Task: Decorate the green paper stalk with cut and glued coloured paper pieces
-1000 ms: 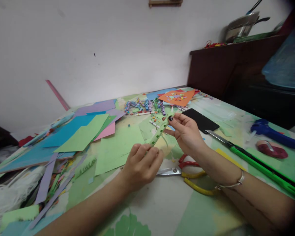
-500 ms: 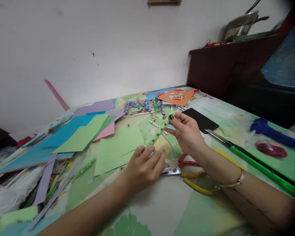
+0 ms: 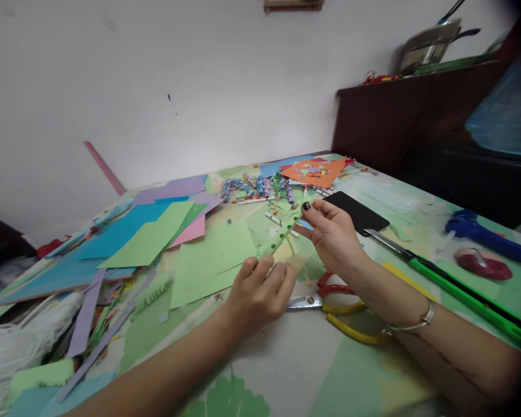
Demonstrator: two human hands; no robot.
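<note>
You held a narrow, pale-green paper strip (image 3: 283, 230) punched with a row of small round holes, and it ran slantwise between your two hands, just above the table. Your left hand (image 3: 260, 292) was curled shut around its near end, knuckles up. Your right hand (image 3: 332, 234) pinched the far end between thumb and fingertips, the dark-polished thumbnail on top and the other fingers loosely bent. Flat, matte green sheets (image 3: 212, 255) lay under the strip and beyond your left hand, overlapping at their corners. Between your wrists lay scissors (image 3: 303, 302) with a bright metal blade. Their red loops showed only in part behind your right wrist, and I could not tell whether the yellow handles (image 3: 351, 331) beside them belonged to the same tool. A thin silvery bracelet (image 3: 419, 324) circled your right forearm. Just past your right hand sat a flat black rectangle (image 3: 356, 212), smooth and glossy. To the right of that hand a long tool with a green handle (image 3: 455, 295) ran out of the picture's edge. The strip's near end was hidden inside your left fist.
</note>
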